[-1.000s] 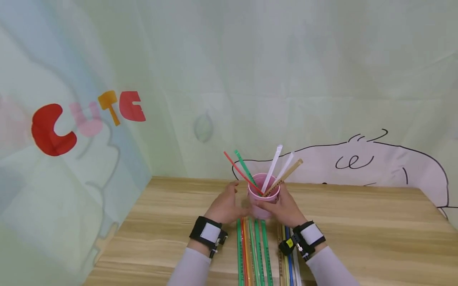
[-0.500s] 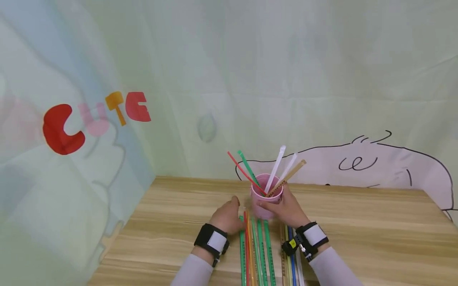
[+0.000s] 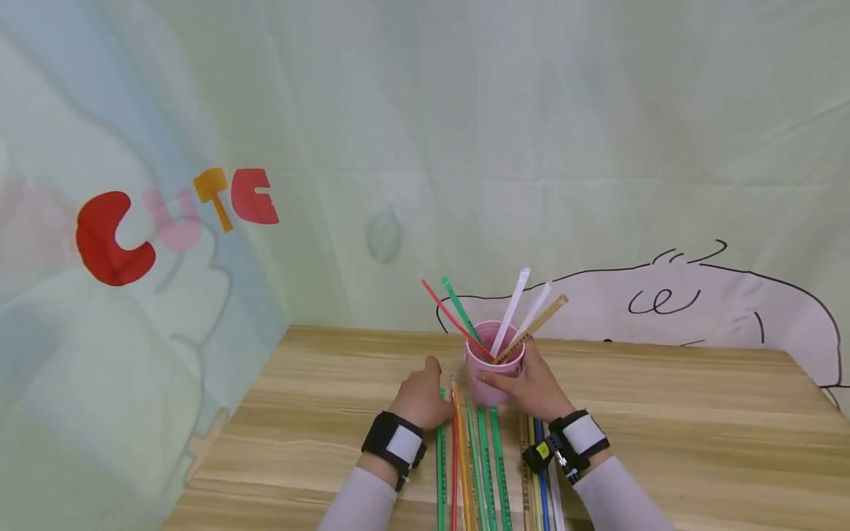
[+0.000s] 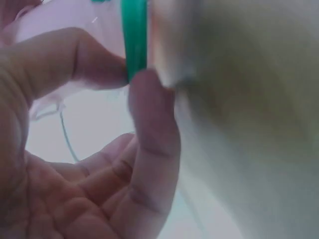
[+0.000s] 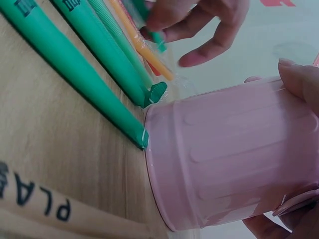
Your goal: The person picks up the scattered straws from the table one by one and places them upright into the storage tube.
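Observation:
My right hand (image 3: 539, 385) grips a pink cup (image 5: 229, 154) on the table, thumb on its near side. Out of the cup lean several wrapped straws: a red straw (image 3: 446, 310), a green one, two white ones and a brown straw (image 3: 544, 316). To the cup's left, my left hand (image 3: 418, 398) pinches a green straw (image 4: 134, 37) near its end, between thumb and index finger. That straw lies along the left side of a row on the table, beside a red straw (image 3: 454, 479), an orange straw (image 3: 464, 472) and several green straws (image 5: 75, 69).
A second group of brown, yellow, blue and white straws (image 3: 558, 509) lies under my right wrist. The wooden table (image 3: 664, 428) meets a printed cloth backdrop (image 3: 412, 147) behind the cup, and another cloth side rises at left.
My left hand has come away from the cup's side, down to the straw row, and now pinches the leftmost green straw, shifted slightly left and away from me. My right hand stays on the cup.

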A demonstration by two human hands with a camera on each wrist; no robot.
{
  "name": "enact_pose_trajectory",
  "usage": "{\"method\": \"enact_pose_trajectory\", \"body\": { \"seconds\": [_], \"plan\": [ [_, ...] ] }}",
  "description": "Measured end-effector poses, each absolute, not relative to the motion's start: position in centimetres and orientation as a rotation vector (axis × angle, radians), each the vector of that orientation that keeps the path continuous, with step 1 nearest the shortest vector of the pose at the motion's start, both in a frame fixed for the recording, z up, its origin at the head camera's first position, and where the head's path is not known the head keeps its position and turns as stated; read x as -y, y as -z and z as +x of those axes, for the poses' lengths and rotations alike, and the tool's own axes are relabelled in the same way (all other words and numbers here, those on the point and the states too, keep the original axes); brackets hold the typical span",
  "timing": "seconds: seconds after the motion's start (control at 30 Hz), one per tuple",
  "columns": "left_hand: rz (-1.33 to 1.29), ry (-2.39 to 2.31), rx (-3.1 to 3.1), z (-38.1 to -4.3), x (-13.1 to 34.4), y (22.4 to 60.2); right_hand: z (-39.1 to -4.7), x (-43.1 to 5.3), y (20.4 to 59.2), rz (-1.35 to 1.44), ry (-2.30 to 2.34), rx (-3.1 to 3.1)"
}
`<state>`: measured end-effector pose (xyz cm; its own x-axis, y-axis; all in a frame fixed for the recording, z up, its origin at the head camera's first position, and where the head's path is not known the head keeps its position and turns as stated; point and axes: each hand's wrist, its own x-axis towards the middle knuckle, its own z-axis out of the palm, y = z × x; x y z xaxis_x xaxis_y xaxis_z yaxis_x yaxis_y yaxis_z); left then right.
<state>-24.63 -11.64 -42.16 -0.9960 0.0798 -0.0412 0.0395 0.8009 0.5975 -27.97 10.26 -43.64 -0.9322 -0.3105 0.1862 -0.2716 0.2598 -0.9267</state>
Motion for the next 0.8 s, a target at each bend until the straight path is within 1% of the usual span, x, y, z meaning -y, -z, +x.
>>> {"method": "enact_pose_trajectory", "body": {
  "seconds": [0.17,0.37,0.63,0.8],
  "plan": [
    [0.072,-1.019,-2.952,-25.0,13.4,40.8,-28.0,-10.3,43.6,-0.588,1.798,-2.464],
    [0.095,-1.346,-2.850,-24.6,15.8,37.8,-28.0,-10.4,43.7,-0.579,1.811,-2.453],
    [0.178,-1.730,-2.788,-22.4,17.9,33.0,-28.1,-10.4,43.9,-0.568,1.815,-2.451],
    [0.248,-1.893,-2.903,-21.2,18.2,30.3,-28.1,-10.3,43.7,-0.576,1.812,-2.447]
  ]
}}
